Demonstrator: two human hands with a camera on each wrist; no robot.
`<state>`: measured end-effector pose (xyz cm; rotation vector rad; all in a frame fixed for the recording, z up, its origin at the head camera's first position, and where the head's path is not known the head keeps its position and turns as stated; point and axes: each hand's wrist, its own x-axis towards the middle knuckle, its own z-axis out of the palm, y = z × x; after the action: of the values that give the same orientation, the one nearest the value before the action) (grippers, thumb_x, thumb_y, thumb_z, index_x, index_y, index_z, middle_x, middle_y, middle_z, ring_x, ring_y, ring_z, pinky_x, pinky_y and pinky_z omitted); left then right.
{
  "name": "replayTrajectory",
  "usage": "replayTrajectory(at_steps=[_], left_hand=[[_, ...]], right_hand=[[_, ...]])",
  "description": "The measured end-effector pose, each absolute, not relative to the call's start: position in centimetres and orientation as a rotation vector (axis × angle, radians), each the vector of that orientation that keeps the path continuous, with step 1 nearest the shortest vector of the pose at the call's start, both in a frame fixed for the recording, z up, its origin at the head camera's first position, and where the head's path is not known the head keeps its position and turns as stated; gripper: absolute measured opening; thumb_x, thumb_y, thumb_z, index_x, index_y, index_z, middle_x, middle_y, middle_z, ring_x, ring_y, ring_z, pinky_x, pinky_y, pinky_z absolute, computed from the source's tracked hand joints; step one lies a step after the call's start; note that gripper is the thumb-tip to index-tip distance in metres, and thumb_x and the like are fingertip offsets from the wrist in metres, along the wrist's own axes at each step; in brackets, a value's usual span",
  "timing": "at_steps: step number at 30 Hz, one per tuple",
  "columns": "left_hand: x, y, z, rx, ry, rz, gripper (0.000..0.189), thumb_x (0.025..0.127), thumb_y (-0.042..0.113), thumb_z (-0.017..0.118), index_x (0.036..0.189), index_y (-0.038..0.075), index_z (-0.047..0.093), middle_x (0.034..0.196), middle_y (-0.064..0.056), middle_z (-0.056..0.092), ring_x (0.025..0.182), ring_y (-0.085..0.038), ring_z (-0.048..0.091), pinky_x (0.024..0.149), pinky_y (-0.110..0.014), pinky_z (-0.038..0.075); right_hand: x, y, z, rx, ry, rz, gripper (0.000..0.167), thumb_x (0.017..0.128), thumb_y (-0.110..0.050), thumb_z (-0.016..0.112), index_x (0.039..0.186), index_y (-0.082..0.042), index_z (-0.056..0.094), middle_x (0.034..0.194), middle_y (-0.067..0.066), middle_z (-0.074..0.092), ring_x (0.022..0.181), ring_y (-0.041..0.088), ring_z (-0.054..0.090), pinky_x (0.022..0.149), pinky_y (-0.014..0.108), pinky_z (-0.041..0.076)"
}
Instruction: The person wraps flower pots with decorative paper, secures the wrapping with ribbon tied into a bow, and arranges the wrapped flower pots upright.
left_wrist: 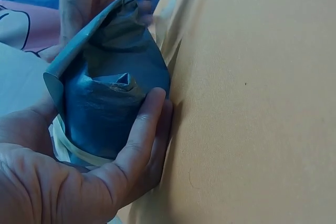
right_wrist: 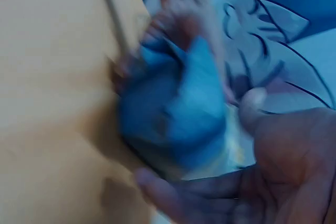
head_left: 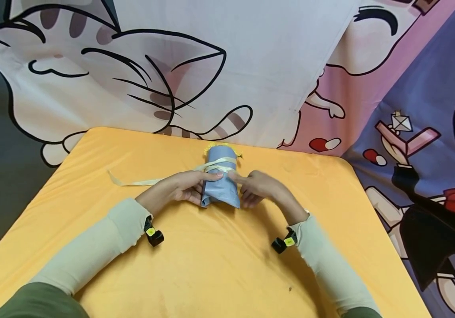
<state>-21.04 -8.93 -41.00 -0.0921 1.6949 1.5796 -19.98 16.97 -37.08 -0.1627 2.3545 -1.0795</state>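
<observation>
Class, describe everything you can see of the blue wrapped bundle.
The blue bundle is a rough tube of smooth, paper-like wrapping, its near end creased and flaring, with folded flaps. Pale yellow ribbon circles its farther half, one tail stretching left over the yellow table; yellow frills peek out at the far end. It points away from the person. The left hand grips it; the right hand is close by, contact unclear.

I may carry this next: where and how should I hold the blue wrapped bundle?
Grip the blue wrapped bundle around its rounded middle, probably from left or right: the near end flares loosely, and yellow trim edges the far end.
</observation>
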Motion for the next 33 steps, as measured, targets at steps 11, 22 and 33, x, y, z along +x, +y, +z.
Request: replayTrajectory(at_steps=[11,22,33], left_hand=[[-21.0,-8.7,-40.8,-0.058,1.717,1.572,0.063,0.107,0.055,0.072,0.134,-0.001,0.064,0.104,-0.012,0.079,0.09,-0.023,0.077,0.081,-0.039,0.069],[-20.9,-8.9,-41.2,-0.052,1.704,1.568,0.059,0.108,0.054,0.071,0.13,-0.001,0.066,0.102,-0.012,0.079,0.09,-0.023,0.077,0.081,-0.038,0.069],[-21.0,-9.1,-41.1,-0.056,1.719,1.571,0.062,0.107,0.056,0.072,0.132,-0.001,0.067,0.102,-0.012,0.079,0.087,-0.022,0.077,0.081,-0.038,0.069]], right_hand=[[-20.9,17.3,-36.9,-0.644,2.879,-0.987,0.009,0.111,-0.018,0.071,0.114,-0.011,0.077,0.088,0.007,0.074,0.067,0.016,0.059,0.064,0.031,0.048],[-22.6,15.2,-38.5,-0.672,3.062,-1.015,0.028,0.113,-0.02,0.071,0.136,-0.007,0.08,0.128,0.012,0.083,0.116,0.03,0.079,0.1,0.049,0.066],[-21.9,15.6,-39.3,-0.828,3.026,-1.051,0.021,0.116,-0.011,0.063,0.126,-0.003,0.08,0.118,0.014,0.081,0.106,0.034,0.069,0.092,0.047,0.056]])
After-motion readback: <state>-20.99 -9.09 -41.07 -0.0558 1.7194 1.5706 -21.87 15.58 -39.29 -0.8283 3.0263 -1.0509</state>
